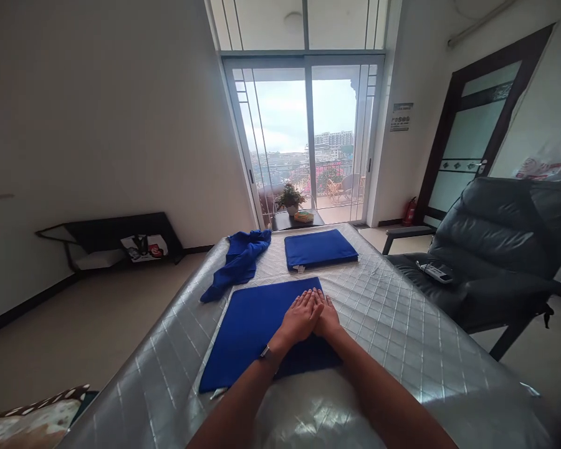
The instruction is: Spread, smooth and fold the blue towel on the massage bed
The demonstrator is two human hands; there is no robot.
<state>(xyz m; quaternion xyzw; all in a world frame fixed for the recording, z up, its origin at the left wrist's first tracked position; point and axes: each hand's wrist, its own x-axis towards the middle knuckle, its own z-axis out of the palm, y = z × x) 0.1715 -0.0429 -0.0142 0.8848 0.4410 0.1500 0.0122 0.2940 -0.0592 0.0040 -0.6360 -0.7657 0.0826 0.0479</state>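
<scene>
A flat blue cloth piece [247, 333], folded into a rectangle, lies on the plastic-covered mattress [383, 330] in front of me. My left hand [300, 317] rests flat on its right part, fingers stretched forward. Beside it and partly under its thumb side, my right hand [327, 315] also lies flat on the cloth near the right edge. Neither hand grips anything. Farther back sits a second folded blue cloth [320, 248] with a small white tag. To its left is a crumpled blue cloth [240, 259].
A black armchair [490, 249] with a white remote-like device [434, 272] on its seat stands right of the mattress. Beyond the far edge, a small dark table holds a potted plant [290, 198]. A low black rack [121, 240] stands along the left wall.
</scene>
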